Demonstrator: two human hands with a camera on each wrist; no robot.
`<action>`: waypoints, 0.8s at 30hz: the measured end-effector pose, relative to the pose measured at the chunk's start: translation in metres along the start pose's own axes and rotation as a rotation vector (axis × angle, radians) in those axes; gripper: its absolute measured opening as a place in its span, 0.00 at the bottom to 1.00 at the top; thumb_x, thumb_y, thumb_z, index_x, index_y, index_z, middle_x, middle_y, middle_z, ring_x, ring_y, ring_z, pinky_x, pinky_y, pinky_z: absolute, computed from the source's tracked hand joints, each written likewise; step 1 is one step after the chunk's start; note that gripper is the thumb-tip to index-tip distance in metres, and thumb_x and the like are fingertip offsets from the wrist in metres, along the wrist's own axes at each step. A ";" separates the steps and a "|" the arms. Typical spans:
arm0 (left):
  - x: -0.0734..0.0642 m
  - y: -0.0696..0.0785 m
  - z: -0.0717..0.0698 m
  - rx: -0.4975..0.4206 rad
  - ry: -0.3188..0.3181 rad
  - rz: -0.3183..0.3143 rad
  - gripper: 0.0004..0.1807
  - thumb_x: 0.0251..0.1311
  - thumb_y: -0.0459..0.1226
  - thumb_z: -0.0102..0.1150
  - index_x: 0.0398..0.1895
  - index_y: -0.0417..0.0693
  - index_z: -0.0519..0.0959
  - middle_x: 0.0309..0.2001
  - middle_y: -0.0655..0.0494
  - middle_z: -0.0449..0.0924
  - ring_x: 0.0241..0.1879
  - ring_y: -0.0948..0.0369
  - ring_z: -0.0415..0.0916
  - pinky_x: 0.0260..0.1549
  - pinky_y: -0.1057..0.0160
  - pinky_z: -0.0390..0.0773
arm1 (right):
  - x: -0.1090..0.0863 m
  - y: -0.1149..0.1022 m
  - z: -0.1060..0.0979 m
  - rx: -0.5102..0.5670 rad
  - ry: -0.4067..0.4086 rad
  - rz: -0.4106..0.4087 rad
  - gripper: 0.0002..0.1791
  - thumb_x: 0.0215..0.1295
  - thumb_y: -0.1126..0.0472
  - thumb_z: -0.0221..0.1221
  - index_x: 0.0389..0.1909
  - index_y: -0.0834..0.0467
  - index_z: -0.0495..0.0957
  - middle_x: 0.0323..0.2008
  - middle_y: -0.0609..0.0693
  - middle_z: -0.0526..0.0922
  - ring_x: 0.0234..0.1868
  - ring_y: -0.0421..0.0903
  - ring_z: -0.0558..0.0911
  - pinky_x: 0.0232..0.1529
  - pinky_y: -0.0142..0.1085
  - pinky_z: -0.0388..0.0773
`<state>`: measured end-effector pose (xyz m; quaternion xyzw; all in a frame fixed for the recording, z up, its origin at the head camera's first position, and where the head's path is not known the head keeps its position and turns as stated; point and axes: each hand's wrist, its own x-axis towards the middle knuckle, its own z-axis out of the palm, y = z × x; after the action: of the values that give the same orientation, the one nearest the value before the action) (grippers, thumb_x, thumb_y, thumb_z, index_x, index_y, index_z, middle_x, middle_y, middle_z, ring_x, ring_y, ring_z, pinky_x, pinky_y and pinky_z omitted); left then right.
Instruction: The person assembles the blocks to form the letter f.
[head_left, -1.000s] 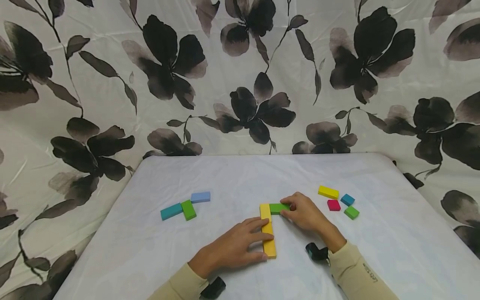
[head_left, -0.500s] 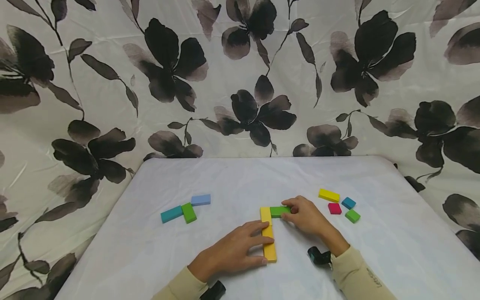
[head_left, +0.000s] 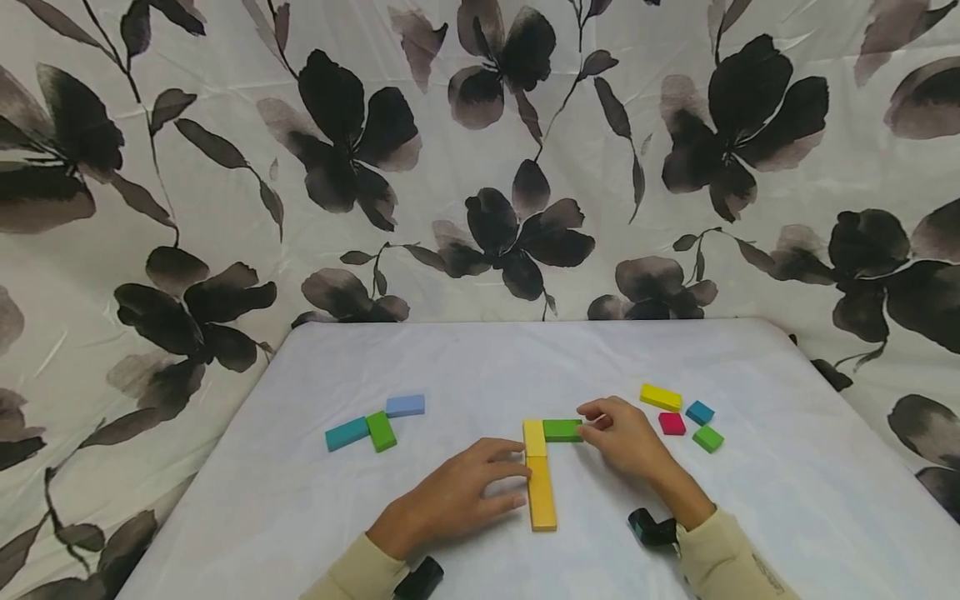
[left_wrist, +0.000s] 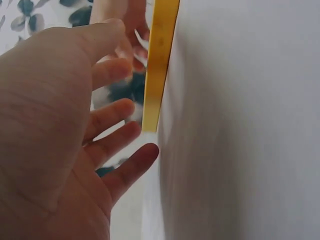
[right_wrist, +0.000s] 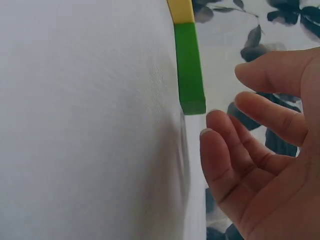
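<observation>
Two yellow blocks lie end to end in the head view, a short one (head_left: pixel 535 437) beyond a longer one (head_left: pixel 542 496). From the far one a green block (head_left: pixel 562 430) extends to the right, making a corner. My left hand (head_left: pixel 457 492) is just left of the yellow blocks, fingers spread and relaxed, holding nothing. In the left wrist view its fingers stay beside the yellow block (left_wrist: pixel 159 65). My right hand (head_left: pixel 626 437) is at the green block's right end, its fingers loosely bent. The right wrist view shows a gap between thumb and fingers, with the green block (right_wrist: pixel 190 70) outside them.
On the left lie a teal block (head_left: pixel 347 433), a green block (head_left: pixel 381 431) and a light blue block (head_left: pixel 405 406). At right are a yellow block (head_left: pixel 661 397), a red block (head_left: pixel 672 423), a blue block (head_left: pixel 700 412) and a small green block (head_left: pixel 708 438). A floral cloth (head_left: pixel 480 167) hangs behind.
My left hand has lifted its fingers off the yellow blocks and drawn left. My right hand has let go of the green block and moved slightly right. The blocks keep their arrangement.
</observation>
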<state>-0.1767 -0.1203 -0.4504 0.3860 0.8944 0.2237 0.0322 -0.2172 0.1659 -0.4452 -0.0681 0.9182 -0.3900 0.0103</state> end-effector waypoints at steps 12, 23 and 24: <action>-0.016 -0.037 -0.023 -0.005 0.178 -0.185 0.18 0.70 0.49 0.60 0.59 0.57 0.82 0.61 0.66 0.75 0.63 0.63 0.71 0.62 0.55 0.73 | -0.017 -0.014 0.011 0.096 -0.209 -0.280 0.17 0.66 0.54 0.66 0.53 0.55 0.82 0.48 0.46 0.82 0.44 0.43 0.81 0.46 0.36 0.81; -0.031 -0.075 -0.043 -0.081 0.309 -0.349 0.15 0.68 0.45 0.62 0.55 0.55 0.84 0.55 0.63 0.80 0.60 0.58 0.74 0.60 0.51 0.74 | -0.021 -0.016 0.014 0.051 -0.341 -0.383 0.26 0.63 0.48 0.69 0.59 0.54 0.80 0.56 0.44 0.78 0.47 0.45 0.79 0.46 0.36 0.80; -0.031 -0.078 -0.045 -0.083 0.321 -0.355 0.15 0.68 0.44 0.63 0.55 0.54 0.84 0.55 0.62 0.80 0.61 0.57 0.74 0.60 0.50 0.74 | -0.021 -0.016 0.014 0.041 -0.345 -0.388 0.27 0.63 0.48 0.69 0.60 0.55 0.80 0.57 0.44 0.78 0.47 0.45 0.79 0.45 0.36 0.80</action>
<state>-0.2179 -0.2063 -0.4469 0.1809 0.9318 0.3098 -0.0556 -0.1935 0.1473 -0.4438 -0.3081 0.8646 -0.3857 0.0933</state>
